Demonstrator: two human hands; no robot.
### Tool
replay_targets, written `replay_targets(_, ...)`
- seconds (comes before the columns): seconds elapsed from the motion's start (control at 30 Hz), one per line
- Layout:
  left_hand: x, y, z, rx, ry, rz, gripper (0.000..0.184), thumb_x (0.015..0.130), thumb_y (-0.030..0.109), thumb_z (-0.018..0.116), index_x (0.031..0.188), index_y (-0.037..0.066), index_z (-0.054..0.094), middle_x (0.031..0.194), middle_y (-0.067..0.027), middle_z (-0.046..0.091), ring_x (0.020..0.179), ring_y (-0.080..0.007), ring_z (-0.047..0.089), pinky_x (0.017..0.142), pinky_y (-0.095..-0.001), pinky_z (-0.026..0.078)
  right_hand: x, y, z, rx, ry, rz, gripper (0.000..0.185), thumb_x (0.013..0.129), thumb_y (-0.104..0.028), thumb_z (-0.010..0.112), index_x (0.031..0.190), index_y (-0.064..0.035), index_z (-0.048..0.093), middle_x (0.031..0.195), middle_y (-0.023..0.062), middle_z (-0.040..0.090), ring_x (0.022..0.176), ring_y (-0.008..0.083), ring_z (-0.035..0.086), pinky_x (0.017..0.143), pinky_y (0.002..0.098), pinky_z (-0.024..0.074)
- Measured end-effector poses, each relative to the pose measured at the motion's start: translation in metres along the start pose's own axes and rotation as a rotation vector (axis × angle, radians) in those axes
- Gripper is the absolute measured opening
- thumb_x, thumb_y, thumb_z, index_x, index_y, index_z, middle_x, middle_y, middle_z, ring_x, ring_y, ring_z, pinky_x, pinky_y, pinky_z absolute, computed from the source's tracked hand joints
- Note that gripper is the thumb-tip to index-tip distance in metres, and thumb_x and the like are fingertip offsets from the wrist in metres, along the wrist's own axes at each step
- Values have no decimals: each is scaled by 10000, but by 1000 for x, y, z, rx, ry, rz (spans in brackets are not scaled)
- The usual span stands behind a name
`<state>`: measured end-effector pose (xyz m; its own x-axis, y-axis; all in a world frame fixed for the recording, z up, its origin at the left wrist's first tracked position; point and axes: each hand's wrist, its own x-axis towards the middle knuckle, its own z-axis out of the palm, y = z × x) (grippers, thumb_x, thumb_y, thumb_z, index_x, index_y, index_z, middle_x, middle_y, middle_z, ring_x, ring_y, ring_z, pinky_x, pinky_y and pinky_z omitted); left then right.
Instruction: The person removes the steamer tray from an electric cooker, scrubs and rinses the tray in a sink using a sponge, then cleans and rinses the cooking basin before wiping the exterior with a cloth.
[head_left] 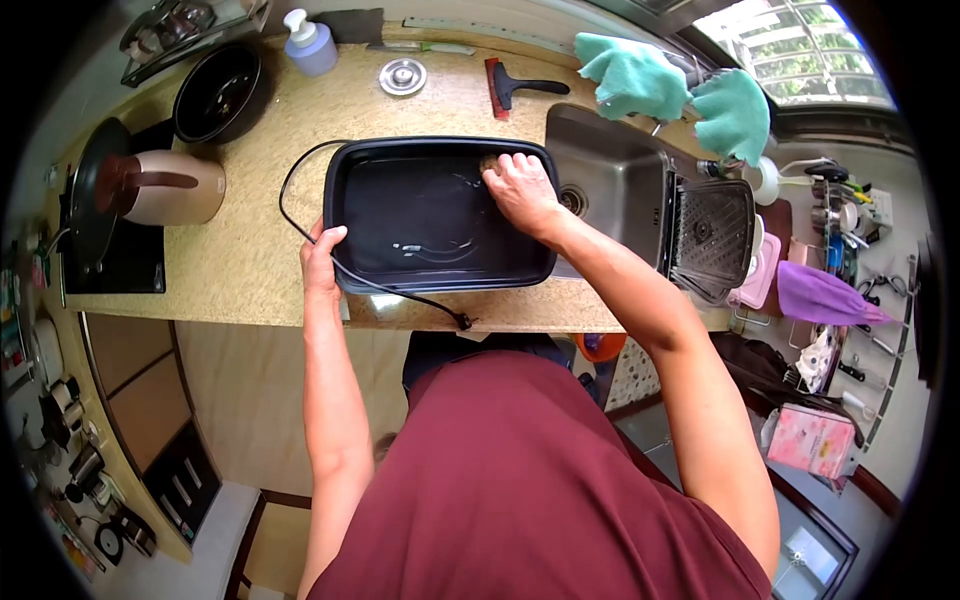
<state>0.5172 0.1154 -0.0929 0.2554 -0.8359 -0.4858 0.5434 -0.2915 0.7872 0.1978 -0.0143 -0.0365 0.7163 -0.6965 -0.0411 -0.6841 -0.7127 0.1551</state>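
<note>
A deep black rectangular electric pan (400, 215) sits on the counter, its right end reaching over the sink's edge. Wet, shiny streaks show on its floor. My left hand (322, 262) grips its left rim, with the thumb over the edge. The pan's black power cord (292, 212) loops round the left side and passes by that hand to a plug (462, 320) at the counter's front edge. Inside the pan's far right corner, my right hand (522, 192) is closed over a small brownish scrubber (488, 164), mostly hidden under the fingers.
To the right is a steel sink (620, 160) with a black ridged tray (710, 235) beyond it. A squeegee (520, 86), a sink strainer (402, 77) and a soap bottle (310, 45) are behind the pan. A kettle (175, 188) and a black pan (222, 95) stand left.
</note>
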Motion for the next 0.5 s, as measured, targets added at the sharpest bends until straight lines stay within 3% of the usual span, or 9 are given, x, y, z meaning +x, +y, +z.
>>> replay_targets(0.23, -3, 1, 3, -37, 43, -50, 447, 827, 104, 631, 1247, -49, 625, 1125, -146, 701, 973, -233, 694, 909, -334, 561, -28, -5, -23, 316, -241, 314, 148, 802, -132, 657, 864, -12, 718, 872, 232, 705, 819, 391, 728, 709, 451, 603)
replay_targets(0.27, -2, 0, 4, -31, 39, -50, 447, 827, 104, 631, 1247, -49, 625, 1125, -146, 701, 973, -233, 694, 909, -334, 561, -28, -4, -29, 418, -357, 306, 156, 788, -128, 649, 818, 5, 723, 836, 251, 712, 823, 394, 732, 731, 461, 600)
replay_targets(0.37, -1, -2, 1, -32, 72, -61, 430, 834, 109, 623, 1235, -45, 627, 1121, -147, 704, 970, -239, 698, 895, -329, 568, -34, -15, -23, 708, -428, 361, 202, 819, -169, 632, 839, 4, 733, 854, 272, 708, 854, 426, 718, 791, 485, 588)
replay_targets(0.5, 6, -9, -11, -39, 42, -102, 413, 842, 132, 632, 1219, -36, 623, 1098, -152, 708, 964, -244, 704, 889, -338, 576, -31, -45, -21, 841, -327, 281, 213, 844, -169, 605, 915, -7, 723, 897, 279, 704, 896, 443, 700, 821, 502, 573)
